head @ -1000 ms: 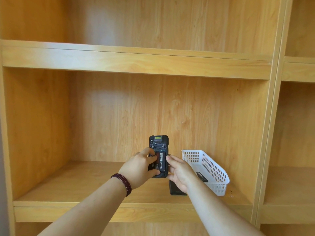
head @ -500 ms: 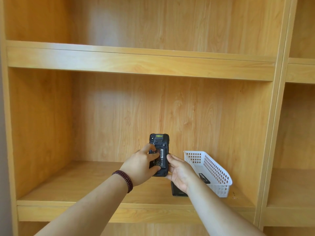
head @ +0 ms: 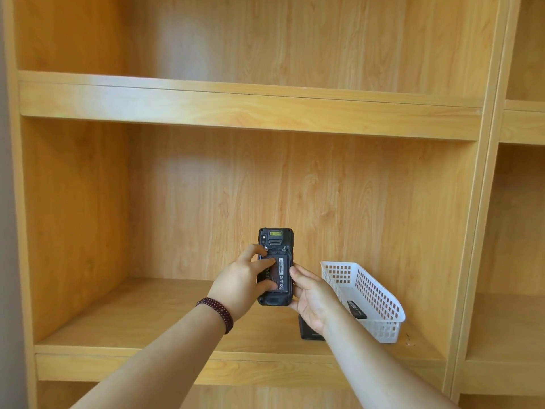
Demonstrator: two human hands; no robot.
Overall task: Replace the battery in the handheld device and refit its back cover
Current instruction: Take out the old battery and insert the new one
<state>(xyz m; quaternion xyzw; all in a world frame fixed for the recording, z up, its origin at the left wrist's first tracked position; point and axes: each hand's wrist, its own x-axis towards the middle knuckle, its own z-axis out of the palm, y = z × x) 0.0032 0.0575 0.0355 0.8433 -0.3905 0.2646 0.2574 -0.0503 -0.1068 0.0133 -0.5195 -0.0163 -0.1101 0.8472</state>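
The handheld device was held upright above the wooden shelf, back toward the camera and cover off, with the battery showing in its open compartment. The left hand gripped the device's left edge, two fingers and the thumb laid across the battery face, while the right hand cupped the right edge and lower corner, so the device sat clamped between both hands. Behind the right hand a flat black piece lay on the shelf, and just right of it stood a white perforated basket holding a dark battery-like block.
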